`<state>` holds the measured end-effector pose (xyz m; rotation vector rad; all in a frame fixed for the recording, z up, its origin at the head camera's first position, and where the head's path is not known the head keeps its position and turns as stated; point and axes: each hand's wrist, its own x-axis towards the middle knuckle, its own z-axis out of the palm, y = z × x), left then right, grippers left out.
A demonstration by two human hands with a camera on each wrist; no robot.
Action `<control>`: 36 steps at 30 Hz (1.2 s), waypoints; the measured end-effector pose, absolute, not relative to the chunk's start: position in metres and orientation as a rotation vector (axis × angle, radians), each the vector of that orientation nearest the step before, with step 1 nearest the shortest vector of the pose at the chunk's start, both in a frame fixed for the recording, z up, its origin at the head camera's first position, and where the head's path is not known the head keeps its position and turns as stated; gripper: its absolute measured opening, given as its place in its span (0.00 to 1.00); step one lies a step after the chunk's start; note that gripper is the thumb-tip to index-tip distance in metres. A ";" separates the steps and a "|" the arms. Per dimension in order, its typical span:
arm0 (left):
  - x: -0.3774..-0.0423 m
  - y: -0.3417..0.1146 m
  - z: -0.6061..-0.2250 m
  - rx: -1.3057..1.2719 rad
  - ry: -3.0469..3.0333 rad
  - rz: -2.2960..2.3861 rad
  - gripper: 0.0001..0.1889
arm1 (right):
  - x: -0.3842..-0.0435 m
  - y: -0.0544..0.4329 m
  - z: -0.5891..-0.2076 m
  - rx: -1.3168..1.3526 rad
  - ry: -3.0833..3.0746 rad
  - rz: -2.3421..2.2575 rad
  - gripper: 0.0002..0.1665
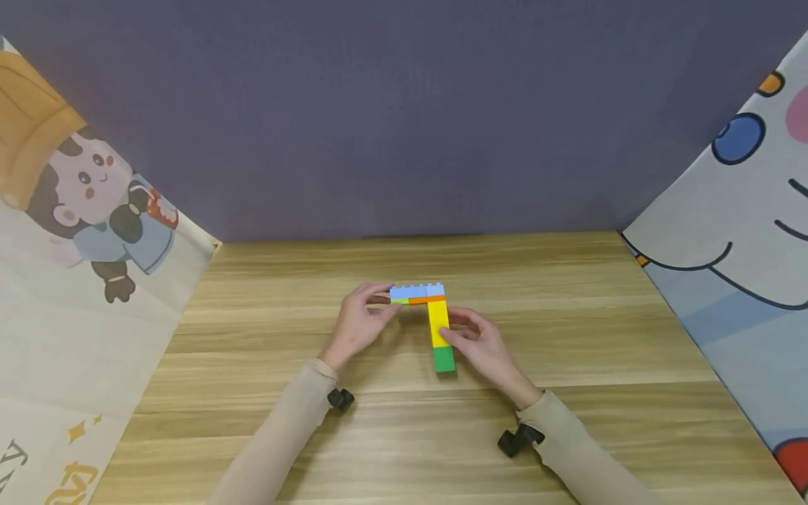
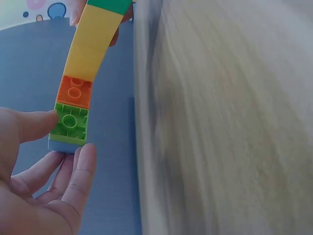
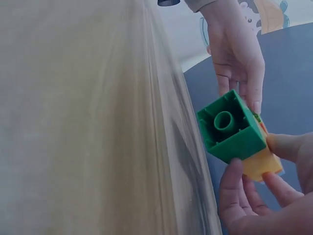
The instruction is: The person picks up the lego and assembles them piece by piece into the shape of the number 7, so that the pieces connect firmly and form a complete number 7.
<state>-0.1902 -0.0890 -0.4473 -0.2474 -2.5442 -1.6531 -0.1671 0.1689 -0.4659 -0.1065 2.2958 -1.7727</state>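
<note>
Both hands hold one L-shaped piece built of toy building bricks. Its top arm is a row of blue bricks [image 1: 410, 292] with studs facing up, over a thin orange brick [image 2: 74, 92] and a lime-green brick [image 2: 71, 122]. The other arm is a yellow brick [image 1: 438, 324] ending in a green brick [image 1: 445, 360], whose hollow underside shows in the right wrist view. My left hand [image 1: 357, 321] pinches the blue and lime end between thumb and fingers. My right hand [image 1: 482, 345] grips the yellow brick, thumb on its near face, fingers behind.
The wooden table [image 1: 284, 435] lies below the hands. A grey-blue wall [image 1: 416, 126] rises at its back edge, with cartoon-printed panels [image 1: 57, 280] on the left and right sides. Small black devices [image 1: 341, 400] sit at both wrists.
</note>
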 end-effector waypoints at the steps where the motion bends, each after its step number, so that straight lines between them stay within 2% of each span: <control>1: -0.193 -0.089 -0.449 -0.237 -2.554 -1.657 0.23 | -0.169 0.168 -0.466 -0.096 2.289 -1.773 0.31; 16: -0.228 -0.087 -0.471 -0.088 -2.723 -1.609 0.23 | -0.200 0.162 -0.481 -0.224 2.385 -1.621 0.30; 29: -0.232 -0.081 -0.472 0.054 -2.795 -1.553 0.23 | -0.207 0.158 -0.482 -0.229 2.497 -1.507 0.27; 36: -0.228 -0.091 -0.473 0.016 -2.825 -1.506 0.24 | -0.208 0.166 -0.481 -0.240 2.504 -1.521 0.28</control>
